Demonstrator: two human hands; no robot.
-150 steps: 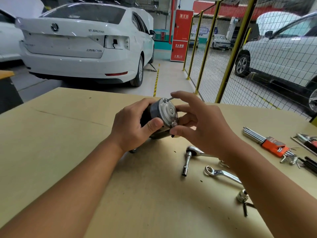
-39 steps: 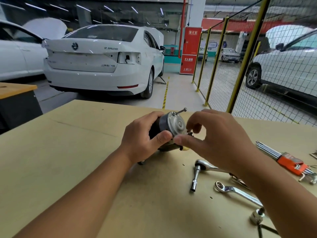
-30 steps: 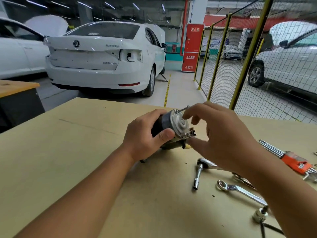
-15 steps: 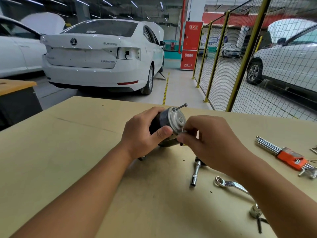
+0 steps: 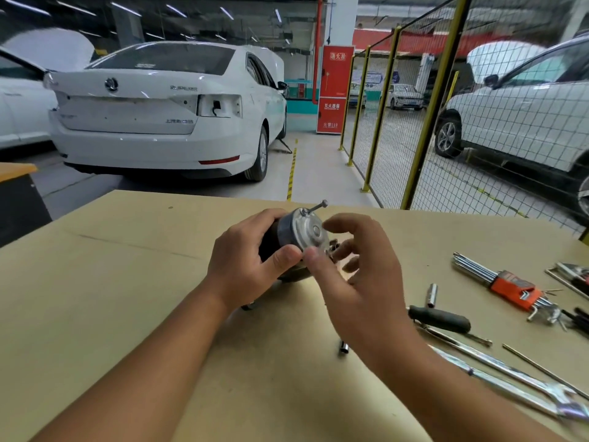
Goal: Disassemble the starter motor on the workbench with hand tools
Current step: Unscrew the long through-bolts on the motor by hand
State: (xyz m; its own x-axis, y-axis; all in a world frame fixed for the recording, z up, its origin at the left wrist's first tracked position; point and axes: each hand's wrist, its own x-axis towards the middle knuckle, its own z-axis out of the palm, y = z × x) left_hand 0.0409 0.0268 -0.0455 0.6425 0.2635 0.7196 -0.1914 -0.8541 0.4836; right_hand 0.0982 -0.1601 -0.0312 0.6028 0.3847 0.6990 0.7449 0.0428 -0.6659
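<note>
Left hand (image 5: 242,266) gripped dark cylindrical starter motor with silver end cap (image 5: 301,231), held low over tan board workbench (image 5: 111,298). Long silver through-bolt (image 5: 315,208) stuck out from cap's upper edge. Right hand (image 5: 357,272) at cap's lower rim, fingers curled; what they pinched could not be told. Orange-holdered hex key set (image 5: 510,287) lay well right.

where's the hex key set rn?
Head view, right side of the workbench: the hex key set in its orange holder lies flat, right of the right hand and beyond the black-handled tool.
</note>
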